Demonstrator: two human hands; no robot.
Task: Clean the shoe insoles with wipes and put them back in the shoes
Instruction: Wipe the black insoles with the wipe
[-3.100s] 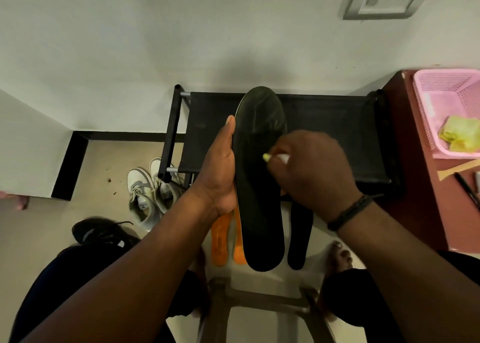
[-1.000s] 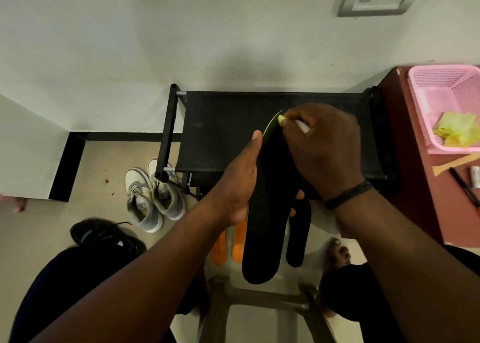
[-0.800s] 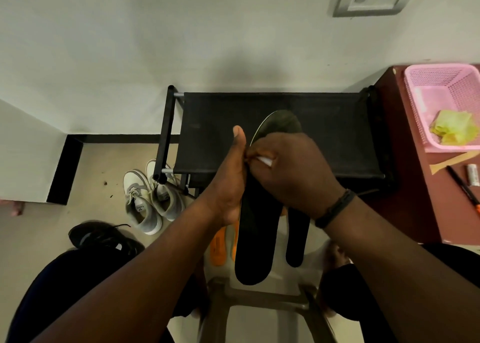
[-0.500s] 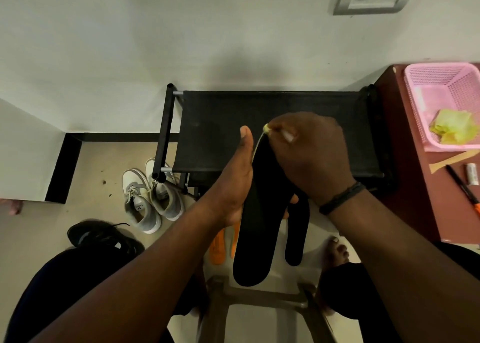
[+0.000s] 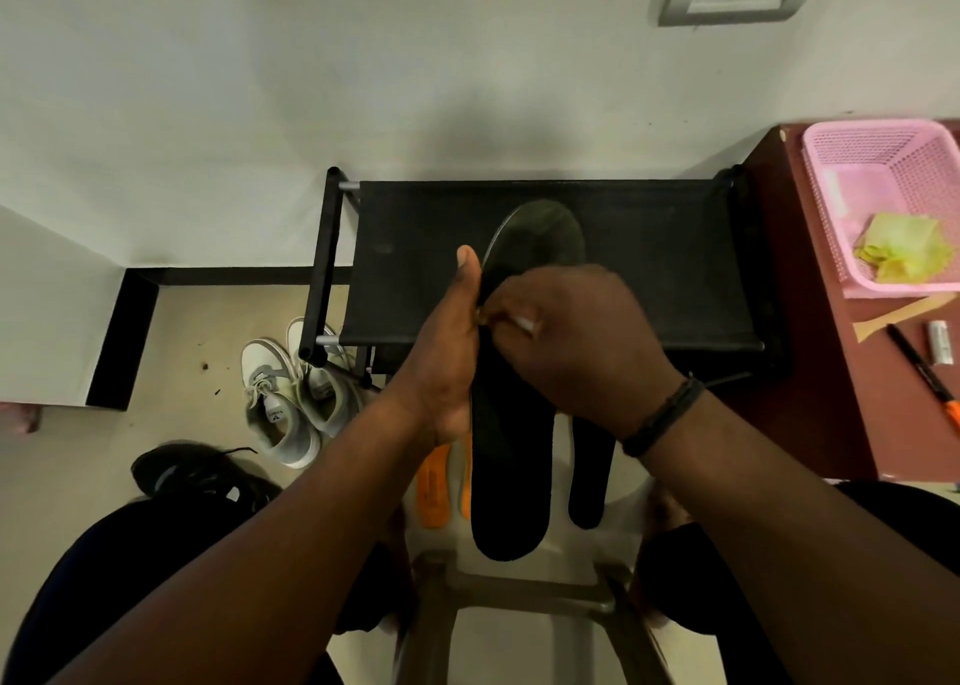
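I hold a long black insole (image 5: 511,456) upright in front of me. My left hand (image 5: 447,367) grips its left edge, thumb pointing up. My right hand (image 5: 576,341) lies over the insole's upper middle, fingers curled on a wipe (image 5: 525,324) of which only a small pale bit shows. Below lie two orange insoles (image 5: 434,492) and another black insole (image 5: 589,471). A pair of grey-white sneakers (image 5: 291,398) stands on the floor at the left, and a black shoe (image 5: 197,471) lies nearer me.
A black shoe rack (image 5: 649,269) stands against the wall behind the insole. To the right, a maroon table (image 5: 831,398) carries a pink basket (image 5: 852,175) with yellow-green wipes (image 5: 904,248), a pen (image 5: 919,372) and a small tube. A stool frame (image 5: 519,596) is below.
My right hand has slid with the wipe from the insole's toe end down to its upper middle, uncovering the toe. My left hand keeps its hold.
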